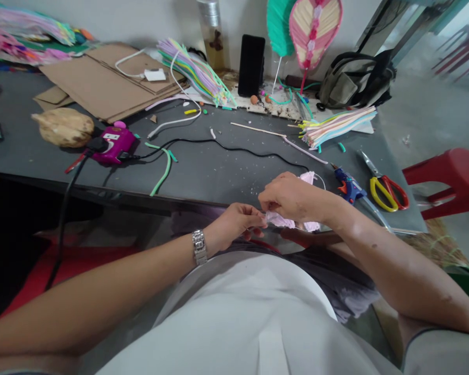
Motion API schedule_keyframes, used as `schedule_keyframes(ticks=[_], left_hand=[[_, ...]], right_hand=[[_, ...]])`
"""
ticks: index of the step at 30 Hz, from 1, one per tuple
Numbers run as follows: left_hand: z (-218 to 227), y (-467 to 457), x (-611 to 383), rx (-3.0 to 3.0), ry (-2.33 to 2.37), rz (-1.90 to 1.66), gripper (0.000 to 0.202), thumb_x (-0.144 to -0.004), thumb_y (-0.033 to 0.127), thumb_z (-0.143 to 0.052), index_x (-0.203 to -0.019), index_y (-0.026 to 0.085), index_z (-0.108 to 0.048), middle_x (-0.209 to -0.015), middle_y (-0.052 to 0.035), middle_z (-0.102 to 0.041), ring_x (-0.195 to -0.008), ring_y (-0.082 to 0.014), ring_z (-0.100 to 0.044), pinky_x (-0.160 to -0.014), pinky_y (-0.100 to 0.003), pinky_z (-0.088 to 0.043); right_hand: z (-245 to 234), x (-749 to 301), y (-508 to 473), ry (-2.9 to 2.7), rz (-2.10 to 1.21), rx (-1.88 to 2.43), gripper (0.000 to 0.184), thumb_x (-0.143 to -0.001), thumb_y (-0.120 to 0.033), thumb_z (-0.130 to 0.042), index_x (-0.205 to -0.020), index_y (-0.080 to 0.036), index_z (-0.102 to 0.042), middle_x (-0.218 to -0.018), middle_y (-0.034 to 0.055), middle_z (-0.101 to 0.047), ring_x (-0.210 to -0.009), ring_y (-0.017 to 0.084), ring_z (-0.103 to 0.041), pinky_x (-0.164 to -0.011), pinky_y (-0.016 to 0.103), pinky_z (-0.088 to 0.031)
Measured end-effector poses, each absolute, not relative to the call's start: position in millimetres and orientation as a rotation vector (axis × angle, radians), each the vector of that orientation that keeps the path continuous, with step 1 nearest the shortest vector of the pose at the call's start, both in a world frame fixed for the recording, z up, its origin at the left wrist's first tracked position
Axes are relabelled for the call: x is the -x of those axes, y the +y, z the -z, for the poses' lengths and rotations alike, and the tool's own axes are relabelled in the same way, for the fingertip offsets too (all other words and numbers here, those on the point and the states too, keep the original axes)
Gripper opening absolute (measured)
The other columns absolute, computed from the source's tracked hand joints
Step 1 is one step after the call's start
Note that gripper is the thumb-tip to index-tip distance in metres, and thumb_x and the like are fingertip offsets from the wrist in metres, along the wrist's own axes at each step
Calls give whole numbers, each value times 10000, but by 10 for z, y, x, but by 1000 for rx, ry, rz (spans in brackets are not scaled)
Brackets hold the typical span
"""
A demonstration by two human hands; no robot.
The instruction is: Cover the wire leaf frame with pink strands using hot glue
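Observation:
At the front edge of the table, my left hand [244, 221], with a metal watch on its wrist, pinches the left end of a pale pink fuzzy piece [280, 220]. My right hand [287, 197] is just above, its fingers closed and bent down over the same piece; its fingertips are partly hidden. More pale pink fuzzy material [308, 178] shows beyond my right hand, beside a thin white loop. A blue glue gun [350, 186] lies to the right of that hand, with yellow-and-red-handled scissors [389, 190] farther right.
Bundles of pastel pipe cleaners [334, 126] lie at the back and right. A black cord [234, 150] crosses the table from a purple power adapter [115, 145]. Cardboard sheets [113, 83], a phone [251, 65], a bag [355, 80] and fuzzy leaf shapes [316, 31] are behind. A red stool [449, 177] stands right.

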State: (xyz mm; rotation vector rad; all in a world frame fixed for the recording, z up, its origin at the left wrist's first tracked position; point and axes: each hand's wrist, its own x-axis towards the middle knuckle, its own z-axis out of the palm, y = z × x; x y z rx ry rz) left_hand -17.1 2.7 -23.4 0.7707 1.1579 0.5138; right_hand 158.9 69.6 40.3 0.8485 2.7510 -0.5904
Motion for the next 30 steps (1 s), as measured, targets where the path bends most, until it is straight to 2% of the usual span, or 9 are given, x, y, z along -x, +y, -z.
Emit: schedule_keyframes(ticks=[7, 12, 19, 26, 30], left_hand=[[283, 22, 144, -822, 1174, -529, 149, -668, 230, -758, -625, 156, -636, -613, -39, -683, -535, -99, -576, -461, -190, -332], [270, 22, 112, -916, 1196, -559, 122, -685, 226, -744, -649, 161, -648, -563, -9, -648, -510, -95, -558, -445, -183, -306], [251, 19, 84, -963, 1212, -585, 110, -703, 212, -708, -640, 159, -635, -535, 14, -619, -434, -63, -459, -428, -187, -259], [264, 27, 79, -913, 1197, -575, 126, -675, 202, -751, -668, 163, -632, -570, 25, -596, -541, -102, -599, -431, -176, -297], [252, 31, 70, -876, 1215, -566, 171, -655, 213, -796, -664, 159, -634, -576, 13, -615, -548, -111, -616, -429, -178, -302]], right_hand=[[-444, -1564, 680, 2693, 531, -880, 199, -861, -101, -565, -856, -179, -748, -819, 42, -755, -753, 173, -628, -743, 300, -297], [-481, -1549, 669, 2666, 494, -898, 196, -845, -74, -586, -866, -176, -752, -825, 44, -768, -751, 171, -649, -753, 296, -309], [-495, -1551, 660, 2666, 496, -905, 171, -850, -78, -594, -837, -166, -740, -815, 45, -764, -747, 169, -643, -748, 299, -304], [-457, -1571, 671, 2698, 501, -898, 179, -852, -98, -578, -825, -172, -739, -791, 39, -755, -701, 155, -599, -727, 301, -295], [-460, -1579, 674, 2696, 518, -898, 173, -862, -113, -577, -822, -166, -736, -785, 40, -752, -691, 157, -580, -717, 308, -287]])
